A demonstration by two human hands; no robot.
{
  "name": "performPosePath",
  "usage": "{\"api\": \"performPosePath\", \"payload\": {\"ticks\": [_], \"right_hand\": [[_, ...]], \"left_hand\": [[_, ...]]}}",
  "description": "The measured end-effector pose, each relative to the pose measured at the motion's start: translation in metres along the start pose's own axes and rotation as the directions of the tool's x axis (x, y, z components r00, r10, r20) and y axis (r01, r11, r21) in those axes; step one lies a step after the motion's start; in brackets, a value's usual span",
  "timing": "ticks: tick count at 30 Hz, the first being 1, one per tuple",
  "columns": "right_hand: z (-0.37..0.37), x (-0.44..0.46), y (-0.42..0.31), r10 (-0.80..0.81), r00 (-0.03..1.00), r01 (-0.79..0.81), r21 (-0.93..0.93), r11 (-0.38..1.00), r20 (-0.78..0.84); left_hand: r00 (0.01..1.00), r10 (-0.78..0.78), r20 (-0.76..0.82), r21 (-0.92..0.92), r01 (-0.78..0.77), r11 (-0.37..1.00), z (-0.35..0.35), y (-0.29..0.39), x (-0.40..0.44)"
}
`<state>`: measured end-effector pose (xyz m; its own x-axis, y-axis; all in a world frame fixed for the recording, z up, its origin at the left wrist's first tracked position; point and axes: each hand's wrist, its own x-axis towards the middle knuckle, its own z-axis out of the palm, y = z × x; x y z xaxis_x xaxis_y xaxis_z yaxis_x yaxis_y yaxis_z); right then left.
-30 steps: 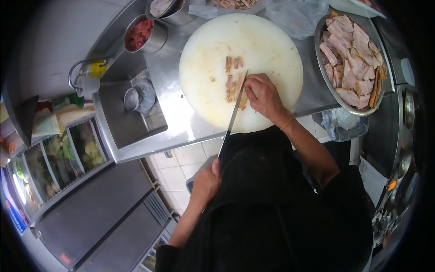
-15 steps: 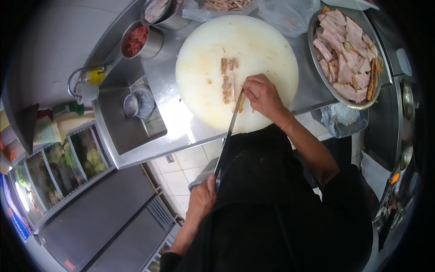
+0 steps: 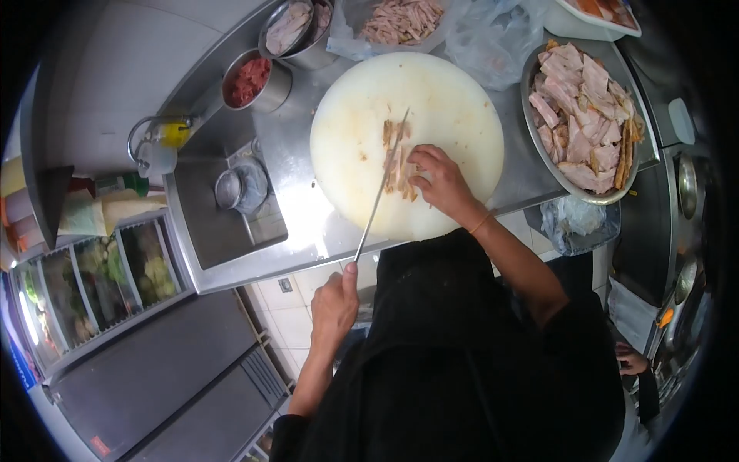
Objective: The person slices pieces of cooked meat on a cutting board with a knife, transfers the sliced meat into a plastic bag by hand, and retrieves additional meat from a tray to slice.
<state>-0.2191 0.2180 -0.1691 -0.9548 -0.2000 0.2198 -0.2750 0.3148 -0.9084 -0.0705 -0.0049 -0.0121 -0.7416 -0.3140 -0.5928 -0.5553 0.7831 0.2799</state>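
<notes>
My left hand (image 3: pixel 334 309) is closed round the handle of a long knife (image 3: pixel 377 196). The blade slants up over the round white cutting board (image 3: pixel 462 100), its tip above the sliced meat (image 3: pixel 397 173). Beside the strips, on their right side, is my right hand (image 3: pixel 440 183). Its fingers are bent, with a gap between thumb and forefinger, and the tips are at the edge of the meat. A smaller group of cut pieces (image 3: pixel 387 132) lies partly behind the blade.
An oval tray (image 3: pixel 530 115) of meat slabs stands right of the board. Behind are a bag of meat strips (image 3: pixel 404 21) and a clear bag (image 3: pixel 493 42). Left are a metal pot (image 3: pixel 277 86) and a sink (image 3: pixel 208 223). Another person's hand (image 3: pixel 631 359) shows at lower right.
The knife has moved left and up, over the meat. My right hand has loosened from its pinch and shifted slightly down. The view has tilted, and another person's hand has appeared.
</notes>
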Motion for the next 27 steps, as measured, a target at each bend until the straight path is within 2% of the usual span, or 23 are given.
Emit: {"api": "performPosePath", "payload": {"ticks": [4, 6, 9, 10, 13, 17, 19, 22, 27], "right_hand": [[0.005, 0.026, 0.001, 0.016, 1.000, -0.016, 0.015, 1.000, -0.013], [-0.001, 0.042, -0.002, -0.141, 0.990, 0.141, -0.076, 0.987, 0.013], [-0.005, 0.071, -0.003, -0.319, 0.945, 0.328, -0.223, 0.918, 0.076], [-0.005, 0.079, -0.002, -0.364, 0.926, 0.378, -0.272, 0.885, 0.102], [-0.007, 0.086, 0.013, -0.369, 0.886, 0.447, -0.305, 0.841, 0.281], [-0.012, 0.049, 0.003, -0.140, 0.971, 0.207, -0.381, 0.901, 0.195], [0.000, 0.030, -0.009, 0.018, 0.995, 0.020, -0.386, 0.922, 0.094], [0.028, 0.015, -0.026, -0.071, 0.992, 0.003, -0.534, 0.845, -0.108], [0.025, 0.014, -0.012, -0.057, 0.981, -0.023, -0.405, 0.914, -0.186]], "left_hand": [[0.996, -0.038, -0.083, -0.054, 0.034, 0.998, 0.006, -0.022, 0.005], [0.992, -0.026, -0.125, -0.069, 0.017, 0.997, 0.012, -0.037, 0.010], [0.980, -0.172, 0.098, -0.371, 0.196, 0.908, 0.015, -0.050, 0.012], [0.972, -0.165, 0.167, -0.433, 0.222, 0.873, 0.015, -0.051, 0.011], [0.921, -0.115, 0.372, -0.577, 0.326, 0.749, 0.009, -0.054, 0.011], [0.841, -0.103, 0.532, -0.625, 0.472, 0.622, 0.014, -0.076, 0.014], [0.825, -0.087, 0.558, -0.585, 0.465, 0.664, 0.017, -0.076, 0.013], [0.837, -0.054, 0.544, -0.589, 0.427, 0.686, 0.023, -0.077, 0.011], [0.896, -0.064, 0.439, -0.616, 0.352, 0.704, 0.006, -0.077, 0.005]]}}
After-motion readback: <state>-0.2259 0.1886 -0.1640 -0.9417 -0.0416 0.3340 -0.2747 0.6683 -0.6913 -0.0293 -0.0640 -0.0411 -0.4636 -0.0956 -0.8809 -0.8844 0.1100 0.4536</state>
